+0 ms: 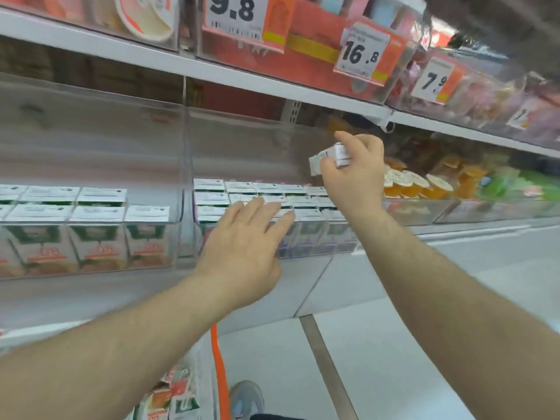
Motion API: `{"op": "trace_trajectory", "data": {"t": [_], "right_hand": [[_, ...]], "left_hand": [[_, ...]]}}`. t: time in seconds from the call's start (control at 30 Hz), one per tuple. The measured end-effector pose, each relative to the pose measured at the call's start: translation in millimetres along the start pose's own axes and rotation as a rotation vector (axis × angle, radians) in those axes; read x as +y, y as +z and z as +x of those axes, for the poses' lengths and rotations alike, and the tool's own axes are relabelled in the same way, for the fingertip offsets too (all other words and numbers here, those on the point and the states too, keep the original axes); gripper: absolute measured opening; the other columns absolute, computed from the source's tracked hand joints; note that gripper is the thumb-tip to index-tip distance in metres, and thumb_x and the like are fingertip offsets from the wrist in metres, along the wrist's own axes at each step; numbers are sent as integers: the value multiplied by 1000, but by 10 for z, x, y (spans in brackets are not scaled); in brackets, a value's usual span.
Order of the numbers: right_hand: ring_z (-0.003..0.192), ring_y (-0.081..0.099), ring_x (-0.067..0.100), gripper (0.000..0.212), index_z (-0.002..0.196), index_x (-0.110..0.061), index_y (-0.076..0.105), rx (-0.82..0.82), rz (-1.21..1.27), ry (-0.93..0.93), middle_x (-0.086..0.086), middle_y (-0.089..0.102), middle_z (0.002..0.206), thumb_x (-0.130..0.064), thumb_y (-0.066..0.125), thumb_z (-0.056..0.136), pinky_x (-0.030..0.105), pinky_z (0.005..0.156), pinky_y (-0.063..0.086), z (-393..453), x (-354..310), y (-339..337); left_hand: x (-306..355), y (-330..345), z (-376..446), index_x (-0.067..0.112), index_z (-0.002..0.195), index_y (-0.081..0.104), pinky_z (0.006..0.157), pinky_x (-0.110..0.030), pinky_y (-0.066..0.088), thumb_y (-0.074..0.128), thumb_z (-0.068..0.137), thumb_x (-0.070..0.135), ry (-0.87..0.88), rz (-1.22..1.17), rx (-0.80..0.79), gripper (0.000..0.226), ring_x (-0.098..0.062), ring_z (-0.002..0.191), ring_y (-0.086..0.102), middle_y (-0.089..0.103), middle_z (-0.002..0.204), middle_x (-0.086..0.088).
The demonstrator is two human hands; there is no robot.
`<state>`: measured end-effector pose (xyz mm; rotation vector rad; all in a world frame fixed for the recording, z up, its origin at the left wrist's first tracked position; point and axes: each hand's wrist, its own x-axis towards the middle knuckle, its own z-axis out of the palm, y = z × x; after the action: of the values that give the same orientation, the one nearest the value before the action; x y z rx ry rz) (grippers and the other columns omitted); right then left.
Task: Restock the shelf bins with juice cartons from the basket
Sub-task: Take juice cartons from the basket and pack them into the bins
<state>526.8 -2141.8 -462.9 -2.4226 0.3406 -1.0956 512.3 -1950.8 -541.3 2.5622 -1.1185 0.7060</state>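
Observation:
My right hand (356, 174) grips a small white juice carton (331, 159) above the right end of the middle clear bin (303, 253), which holds rows of white-topped cartons (242, 192). My left hand (245, 241) reaches forward with straight fingers over the front of that bin, touching the carton tops. The left bin (91, 268) holds green and white juice cartons (97, 234). At the bottom edge the basket with an orange handle (219, 374) holds more cartons (172, 395).
Price tags 9.8 (233, 13), 16.8 (362, 53) and 7.9 (433, 81) hang from the shelf above. Orange cups with foil lids (415, 183) fill the bin to the right. A grey shoe (247, 398) stands on the tiled floor below.

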Motion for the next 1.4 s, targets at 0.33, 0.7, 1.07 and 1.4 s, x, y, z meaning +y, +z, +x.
{"op": "trace_trajectory", "data": {"t": [0.33, 0.7, 1.07, 1.4], "right_hand": [[124, 48, 33, 39, 131, -26, 59, -477, -651, 18, 13, 51, 135, -34, 42, 97, 44, 109, 27, 297, 560, 269], [150, 9, 36, 92, 138, -15, 57, -738, -922, 88, 19, 39, 153, -69, -3, 93, 50, 120, 0, 393, 527, 370], [148, 17, 35, 83, 140, -22, 54, -664, -854, 132, 14, 44, 150, -65, -1, 95, 54, 118, 4, 232, 346, 355], [62, 43, 29, 27, 63, -9, 51, 122, -152, -715, 9, 49, 64, -16, 51, 89, 37, 61, 26, -890, -398, 301]], "left_hand": [[-28, 222, 79, 19, 128, 62, 81, -39, 31, 70, 60, 13, -66, 254, -70, 69, -35, 110, 61, 65, 122, -12], [35, 142, 74, 26, 150, 27, 96, -41, 33, 56, 81, 16, -89, 208, -124, 75, -28, 132, 40, 41, 148, -6], [69, 35, 88, 26, 155, 6, 119, -50, 0, 42, 98, 29, -104, 83, -205, 67, -24, 150, 2, 10, 163, -3], [-396, -287, -872, 15, 103, 67, 83, -35, 35, 45, 72, 22, -70, -202, 128, 38, -26, 92, 60, 65, 98, -1]]}}
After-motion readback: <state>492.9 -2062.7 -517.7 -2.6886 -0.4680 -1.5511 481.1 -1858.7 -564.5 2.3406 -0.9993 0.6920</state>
